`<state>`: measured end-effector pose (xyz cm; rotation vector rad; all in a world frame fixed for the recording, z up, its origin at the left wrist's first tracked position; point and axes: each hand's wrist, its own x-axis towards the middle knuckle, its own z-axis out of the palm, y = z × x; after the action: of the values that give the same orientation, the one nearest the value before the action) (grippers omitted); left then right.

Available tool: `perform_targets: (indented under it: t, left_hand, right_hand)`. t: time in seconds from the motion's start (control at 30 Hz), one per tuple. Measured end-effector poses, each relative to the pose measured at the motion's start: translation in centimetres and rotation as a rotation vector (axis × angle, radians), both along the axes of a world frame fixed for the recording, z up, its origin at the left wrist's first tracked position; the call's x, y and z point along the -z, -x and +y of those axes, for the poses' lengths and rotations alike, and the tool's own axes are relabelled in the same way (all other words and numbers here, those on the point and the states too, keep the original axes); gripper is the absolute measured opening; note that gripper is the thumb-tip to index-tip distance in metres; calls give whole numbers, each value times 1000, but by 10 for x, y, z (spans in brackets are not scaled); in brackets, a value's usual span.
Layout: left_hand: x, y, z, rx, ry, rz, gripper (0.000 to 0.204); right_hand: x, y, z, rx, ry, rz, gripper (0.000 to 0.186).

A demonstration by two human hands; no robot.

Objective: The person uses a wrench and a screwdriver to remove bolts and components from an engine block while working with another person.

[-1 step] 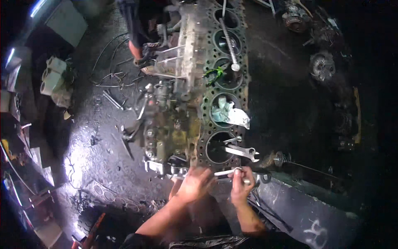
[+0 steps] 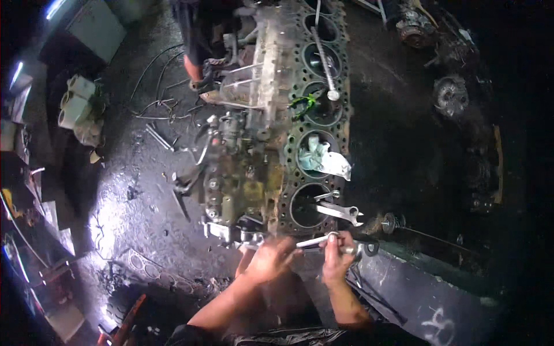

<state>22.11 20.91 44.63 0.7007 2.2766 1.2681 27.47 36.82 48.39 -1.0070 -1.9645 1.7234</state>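
Note:
A pale metal wrench lies across the near end of the large engine block, held in both hands. My left hand, blurred, has its fingers curled at the wrench's left end. My right hand is closed round the right end, thumb upward, beside a cylindrical metal piece. Just beyond them, a large open-end wrench and a smaller one rest over the nearest bore. A crumpled pale cloth sits in the bore beyond, with a green object and a long bar farther along.
At the upper left, another person's dark-clothed limb is beside the block. Cables, loose tools and pale cylindrical parts are on the left floor. Greasy round parts stand at the right. A dark ledge runs near my right arm.
The view has shifted a little, so the engine and floor items appear slightly farther right. My hands stay on the wrench in almost the same place.

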Motion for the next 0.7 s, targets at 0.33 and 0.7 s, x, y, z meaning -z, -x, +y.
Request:
perform_targets:
  t: [0.33,0.7]
  left_hand:
    - [4,-17,-81,-893,-927,-972,14]
    - [14,31,-98,-481,63,-549,29]
  right_hand:
    - [22,-17,-69,-320,396,-283,13]
    - [84,-50,-108,-459,124,-399,36]
